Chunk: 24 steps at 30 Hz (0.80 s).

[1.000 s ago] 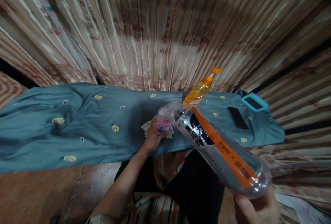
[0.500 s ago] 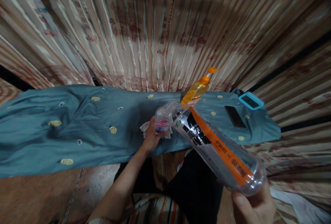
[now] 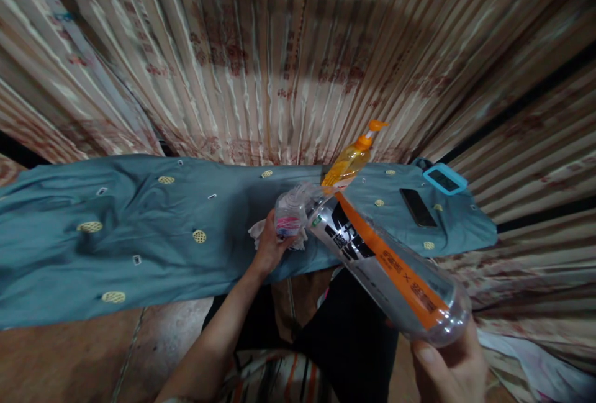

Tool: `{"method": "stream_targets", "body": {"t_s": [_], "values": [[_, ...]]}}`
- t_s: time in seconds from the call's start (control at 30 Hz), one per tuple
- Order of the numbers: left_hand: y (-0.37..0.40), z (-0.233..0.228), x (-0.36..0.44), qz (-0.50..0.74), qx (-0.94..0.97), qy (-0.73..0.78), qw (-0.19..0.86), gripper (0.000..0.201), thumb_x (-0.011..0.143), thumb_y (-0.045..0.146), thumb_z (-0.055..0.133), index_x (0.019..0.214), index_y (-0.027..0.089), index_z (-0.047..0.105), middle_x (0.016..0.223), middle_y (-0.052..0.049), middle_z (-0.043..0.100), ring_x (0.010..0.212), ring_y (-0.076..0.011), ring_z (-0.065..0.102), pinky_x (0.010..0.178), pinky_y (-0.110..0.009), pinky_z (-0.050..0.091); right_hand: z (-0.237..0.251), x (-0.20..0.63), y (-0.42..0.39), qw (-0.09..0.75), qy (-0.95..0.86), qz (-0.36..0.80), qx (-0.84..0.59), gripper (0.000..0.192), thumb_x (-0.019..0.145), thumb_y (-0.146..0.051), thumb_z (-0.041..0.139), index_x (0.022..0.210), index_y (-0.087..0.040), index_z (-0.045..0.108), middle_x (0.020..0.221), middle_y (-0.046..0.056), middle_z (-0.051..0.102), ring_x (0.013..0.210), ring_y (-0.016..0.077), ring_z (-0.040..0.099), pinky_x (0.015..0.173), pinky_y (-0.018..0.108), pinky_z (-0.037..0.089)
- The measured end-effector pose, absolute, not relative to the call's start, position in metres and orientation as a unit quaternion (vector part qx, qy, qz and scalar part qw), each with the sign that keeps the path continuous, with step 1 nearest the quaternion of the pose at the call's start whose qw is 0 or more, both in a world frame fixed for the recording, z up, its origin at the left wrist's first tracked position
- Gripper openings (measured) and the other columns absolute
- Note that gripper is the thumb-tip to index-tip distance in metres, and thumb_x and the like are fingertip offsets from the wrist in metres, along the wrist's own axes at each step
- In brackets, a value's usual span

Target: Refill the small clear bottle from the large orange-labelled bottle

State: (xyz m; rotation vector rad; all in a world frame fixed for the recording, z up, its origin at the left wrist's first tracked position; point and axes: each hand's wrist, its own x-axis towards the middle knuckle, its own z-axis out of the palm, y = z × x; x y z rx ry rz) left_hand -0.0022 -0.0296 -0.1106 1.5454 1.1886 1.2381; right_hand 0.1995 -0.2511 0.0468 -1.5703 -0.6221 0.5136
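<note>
My left hand [image 3: 270,243] is closed around a small clear plastic bottle [image 3: 289,217] with a pink and blue label, above the cloth-covered surface. My right hand [image 3: 449,359] grips the base of a large clear plastic bottle [image 3: 386,266] with a silver and orange label. That bottle slants down to the left, its neck end close to the small bottle's top. Whether the two mouths touch, I cannot tell. Below my left hand lies a crumpled white tissue [image 3: 255,232]. Just beyond the bottles stands an orange pump bottle [image 3: 349,161] with yellow liquid.
A blue-green patterned cloth [image 3: 158,217] covers the long narrow surface. A dark phone [image 3: 418,207] and a blue-framed digital clock [image 3: 444,178] lie toward its right end. Pleated curtains [image 3: 274,67] hang close behind and on the right.
The whole view has shifted slightly, so things appear a little further left. Both hands keep their holds, and the large bottle stays tilted toward the small one.
</note>
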Motion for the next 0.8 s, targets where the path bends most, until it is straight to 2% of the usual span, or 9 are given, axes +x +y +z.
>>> {"method": "stream_targets", "body": {"t_s": [0.07, 0.13, 0.17, 0.2, 0.27, 0.33, 0.4, 0.53, 0.8], "values": [[-0.029, -0.113, -0.003, 0.495, 0.610, 0.469, 0.402, 0.077, 0.077, 0.031, 0.090, 0.144, 0.024, 0.053, 0.142, -0.014, 0.069, 0.133, -0.0344, 0.067, 0.120, -0.055, 0.050, 0.055, 0.193, -0.249, 0.640, -0.255, 0.243, -0.683, 0.109, 0.065, -0.058, 0.094, 0.159, -0.026, 0.050, 0.140, 0.012, 0.067, 0.112, 0.0322, 0.069, 0.096, 0.045, 0.056], [-0.028, -0.114, -0.003, 0.500, 0.611, 0.462, 0.404, 0.078, 0.077, 0.032, 0.090, 0.144, 0.024, 0.053, 0.144, -0.016, 0.068, 0.134, -0.0356, 0.067, 0.120, -0.056, 0.049, 0.058, 0.191, -0.248, 0.641, -0.251, 0.256, -0.679, 0.104, 0.066, -0.057, 0.094, 0.155, -0.024, 0.052, 0.132, 0.014, 0.070, 0.093, 0.0278, 0.072, 0.082, 0.041, 0.059], [-0.028, -0.114, -0.003, 0.501, 0.612, 0.458, 0.406, 0.077, 0.077, 0.033, 0.090, 0.144, 0.023, 0.053, 0.144, -0.016, 0.068, 0.135, -0.0360, 0.067, 0.121, -0.057, 0.049, 0.058, 0.190, -0.248, 0.641, -0.248, 0.261, -0.678, 0.103, 0.066, -0.057, 0.094, 0.154, -0.024, 0.053, 0.134, 0.015, 0.071, 0.094, 0.0291, 0.073, 0.080, 0.041, 0.059], [-0.028, -0.114, -0.003, 0.501, 0.613, 0.455, 0.407, 0.077, 0.077, 0.033, 0.090, 0.143, 0.023, 0.052, 0.144, -0.017, 0.068, 0.135, -0.0361, 0.067, 0.121, -0.057, 0.049, 0.058, 0.191, -0.248, 0.643, -0.245, 0.263, -0.676, 0.103, 0.065, -0.057, 0.095, 0.154, -0.024, 0.053, 0.139, 0.016, 0.069, 0.104, 0.0326, 0.074, 0.084, 0.042, 0.060], [-0.028, -0.113, -0.003, 0.502, 0.613, 0.454, 0.407, 0.076, 0.078, 0.034, 0.089, 0.144, 0.023, 0.052, 0.144, -0.017, 0.068, 0.135, -0.0358, 0.067, 0.120, -0.057, 0.049, 0.056, 0.192, -0.248, 0.648, -0.244, 0.264, -0.671, 0.103, 0.064, -0.059, 0.096, 0.152, -0.026, 0.054, 0.153, 0.016, 0.062, 0.134, 0.0393, 0.065, 0.105, 0.048, 0.056], [-0.028, -0.113, -0.003, 0.502, 0.612, 0.458, 0.406, 0.077, 0.078, 0.034, 0.089, 0.144, 0.023, 0.052, 0.144, -0.017, 0.069, 0.133, -0.0353, 0.068, 0.120, -0.056, 0.051, 0.053, 0.193, -0.249, 0.654, -0.247, 0.266, -0.664, 0.102, 0.064, -0.058, 0.096, 0.152, -0.027, 0.055, 0.160, 0.013, 0.058, 0.151, 0.0400, 0.051, 0.123, 0.050, 0.043], [-0.027, -0.114, -0.002, 0.502, 0.612, 0.459, 0.404, 0.078, 0.078, 0.034, 0.090, 0.144, 0.023, 0.052, 0.144, -0.017, 0.069, 0.131, -0.0353, 0.070, 0.118, -0.057, 0.052, 0.052, 0.193, -0.249, 0.659, -0.247, 0.268, -0.658, 0.102, 0.064, -0.058, 0.096, 0.152, -0.026, 0.056, 0.159, 0.013, 0.059, 0.153, 0.0399, 0.050, 0.127, 0.051, 0.038], [-0.026, -0.115, -0.002, 0.505, 0.610, 0.462, 0.399, 0.078, 0.077, 0.036, 0.091, 0.143, 0.021, 0.053, 0.142, -0.017, 0.069, 0.131, -0.0360, 0.070, 0.117, -0.057, 0.053, 0.054, 0.191, -0.249, 0.661, -0.251, 0.274, -0.651, 0.100, 0.066, -0.059, 0.095, 0.152, -0.026, 0.056, 0.158, 0.014, 0.060, 0.149, 0.0399, 0.054, 0.123, 0.051, 0.045], [-0.027, -0.115, -0.002, 0.505, 0.609, 0.453, 0.411, 0.073, 0.078, 0.034, 0.090, 0.141, 0.023, 0.054, 0.144, -0.015, 0.068, 0.133, -0.0357, 0.068, 0.121, -0.056, 0.050, 0.044, 0.198, -0.256, 0.645, -0.273, 0.279, -0.658, 0.100, 0.076, -0.060, 0.088, 0.160, -0.023, 0.048, 0.161, 0.015, 0.058, 0.151, 0.0400, 0.053, 0.121, 0.050, 0.048]]}}
